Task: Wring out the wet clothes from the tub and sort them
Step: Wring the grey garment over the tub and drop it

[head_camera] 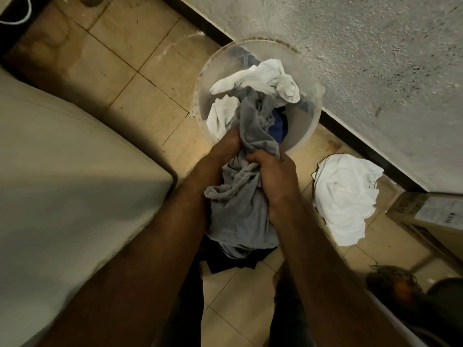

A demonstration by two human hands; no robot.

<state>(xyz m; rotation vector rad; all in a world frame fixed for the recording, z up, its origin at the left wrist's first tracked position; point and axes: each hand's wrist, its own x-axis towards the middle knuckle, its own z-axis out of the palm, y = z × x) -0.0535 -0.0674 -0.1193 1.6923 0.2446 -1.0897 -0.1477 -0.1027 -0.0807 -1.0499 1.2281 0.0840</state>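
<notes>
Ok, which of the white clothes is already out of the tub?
The white garment lying crumpled on the tiled floor right of the clear tub, by the wall. The other white pieces sit inside the tub.

Tub (310, 126): on the floor (140, 96), against the wall (375, 71), ahead of both hands.
In the tub: bunched clothes (260, 78), piled toward its near side.
Held garment (240, 209): between left hand (223, 149) and right hand (273, 176), its far end reaching into the tub.
Loose cloth (345, 196): on the floor, right of the hands, near the wall.
Box (431, 211): right of that cloth.
Mattress (62, 171): left.
</notes>
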